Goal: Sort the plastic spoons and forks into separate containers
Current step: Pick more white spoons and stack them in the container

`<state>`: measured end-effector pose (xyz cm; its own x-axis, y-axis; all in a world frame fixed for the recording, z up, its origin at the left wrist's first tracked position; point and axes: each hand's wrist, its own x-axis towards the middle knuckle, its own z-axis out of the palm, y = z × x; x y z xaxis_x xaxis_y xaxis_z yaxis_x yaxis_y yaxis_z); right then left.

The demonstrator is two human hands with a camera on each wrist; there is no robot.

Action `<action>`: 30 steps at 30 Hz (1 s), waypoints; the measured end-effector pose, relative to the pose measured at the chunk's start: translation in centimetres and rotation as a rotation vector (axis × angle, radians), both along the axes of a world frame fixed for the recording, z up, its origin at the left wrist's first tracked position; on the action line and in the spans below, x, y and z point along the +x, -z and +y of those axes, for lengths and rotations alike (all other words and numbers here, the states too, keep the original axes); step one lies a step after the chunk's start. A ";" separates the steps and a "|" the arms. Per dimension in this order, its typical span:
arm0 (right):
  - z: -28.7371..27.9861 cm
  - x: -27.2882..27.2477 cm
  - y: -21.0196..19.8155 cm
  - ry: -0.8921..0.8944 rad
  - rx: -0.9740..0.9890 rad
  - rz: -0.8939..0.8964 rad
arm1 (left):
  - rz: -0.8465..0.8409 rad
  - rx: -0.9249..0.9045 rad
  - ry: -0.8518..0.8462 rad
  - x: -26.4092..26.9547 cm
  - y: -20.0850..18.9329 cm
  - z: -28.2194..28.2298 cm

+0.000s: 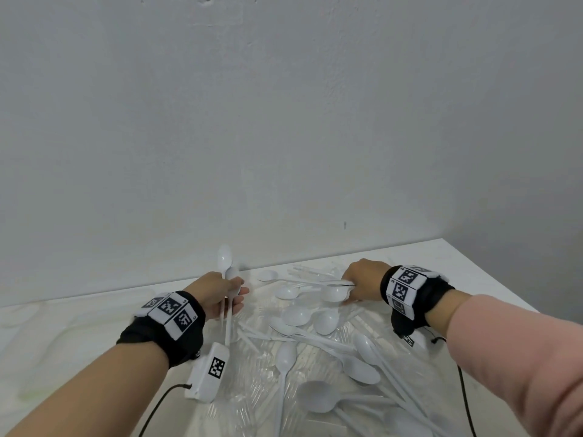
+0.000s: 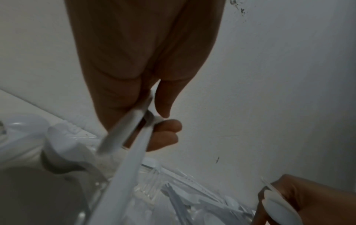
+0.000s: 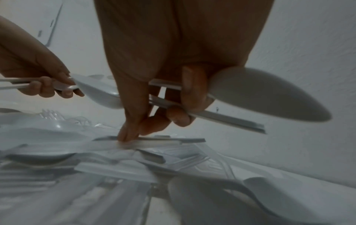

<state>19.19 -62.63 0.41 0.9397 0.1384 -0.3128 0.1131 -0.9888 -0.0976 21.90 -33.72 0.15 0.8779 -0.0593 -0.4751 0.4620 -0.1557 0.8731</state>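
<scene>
Much of the pile is hard to read: the clear plastic forks [image 1: 252, 342] in the lower middle of the head view nearly vanish against the white bench [image 1: 79, 335], and only tines and glints give them away. No containers can be made out. The lower edge of the frame cuts off several handles.

White plastic spoons [image 1: 315, 320] lie scattered over the forks, bowls glossy and rounded, handles slim and crossing at many angles, from the centre down to the lower right of the head view.

The left hand [image 1: 217, 294], left of centre, has fingers curled round the handles of two held spoons [image 1: 225, 260], bowls pointing up toward the wall [image 1: 284, 121]; the left wrist view shows thumb and fingers pinching those handles.

The right hand [image 1: 362, 280], right of centre, grips a bunch of gathered spoons [image 3: 265, 94] between thumb and curled fingers, while its fingertips [image 3: 125, 137] reach down onto another handle lying in the pile.
</scene>
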 end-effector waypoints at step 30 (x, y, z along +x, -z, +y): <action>-3.6 -3.2 -0.6 0.212 0.583 0.023 | -0.029 0.072 0.327 -0.5 0.7 -3.9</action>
